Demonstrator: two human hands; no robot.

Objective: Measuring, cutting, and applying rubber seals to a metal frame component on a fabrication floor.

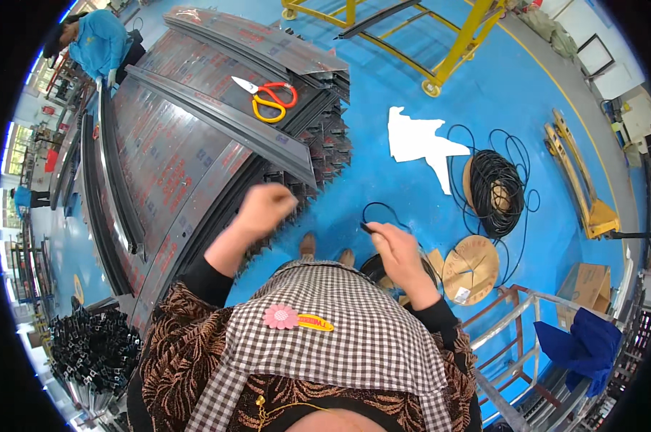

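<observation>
My right hand (397, 253) pinches the end of a thin black cord (383, 204), which loops out in front of the fingers above the floor. My left hand (264, 210) is raised beside the edge of the stacked profiles, slightly blurred, its fingers curled together; whatever they hold, if anything, is hidden. Long dark metal profiles (225, 119) with a printed film lie on the big stack (163, 158) at my left. Scissors (266, 99) with one red and one yellow handle rest on top of it.
A coil of black cord (497, 193) on a spool lies right of centre, near a round cardboard disc (469, 270). White sheeting (420, 140) is on the blue floor. Around stand a yellow frame (448, 61), a pallet truck (581, 180) and a metal cart (513, 345). A co-worker (102, 43) bends at far left.
</observation>
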